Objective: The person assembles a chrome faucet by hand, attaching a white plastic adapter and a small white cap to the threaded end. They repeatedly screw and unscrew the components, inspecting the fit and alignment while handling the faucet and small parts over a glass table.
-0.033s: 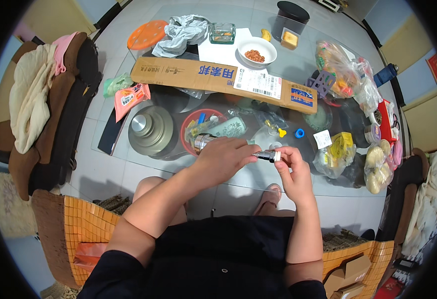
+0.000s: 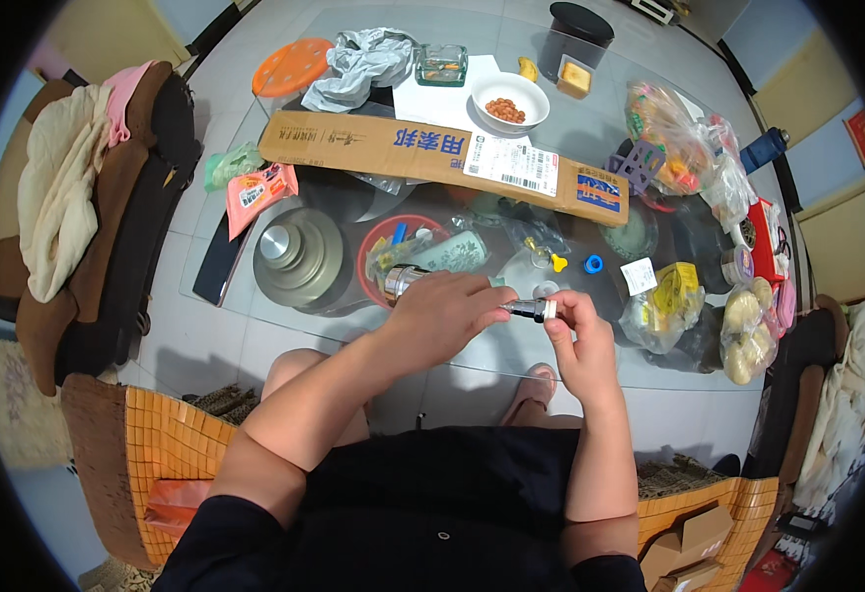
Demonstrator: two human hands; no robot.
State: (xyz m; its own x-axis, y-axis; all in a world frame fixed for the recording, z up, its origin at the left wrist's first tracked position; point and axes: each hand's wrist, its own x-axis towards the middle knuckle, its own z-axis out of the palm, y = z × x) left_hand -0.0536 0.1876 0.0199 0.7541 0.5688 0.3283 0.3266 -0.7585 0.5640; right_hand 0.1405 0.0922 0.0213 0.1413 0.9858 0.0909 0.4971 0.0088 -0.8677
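Note:
My left hand (image 2: 444, 314) is wrapped over a long chrome fitting. Its wide silver end (image 2: 403, 282) sticks out on the left, and a narrow dark, shiny end (image 2: 524, 309) comes out on the right. The middle of the fitting is hidden under my palm. With thumb and fingertips my right hand (image 2: 580, 340) pinches a small white ring-like piece (image 2: 550, 310) at the narrow end. Both hands are above the near edge of the glass table (image 2: 472, 345). Just beyond them lie a blue round cap (image 2: 593, 264) and a yellow-tipped piece (image 2: 559, 263) in clear plastic.
A long cardboard box (image 2: 373, 153) spans the table. Behind it stand a white bowl (image 2: 491, 89) of nuts and a glass ashtray (image 2: 441, 65). A red basin (image 2: 365, 259) and a steel lidded pot (image 2: 299, 266) are at left. Filled plastic bags (image 2: 664, 306) crowd the right.

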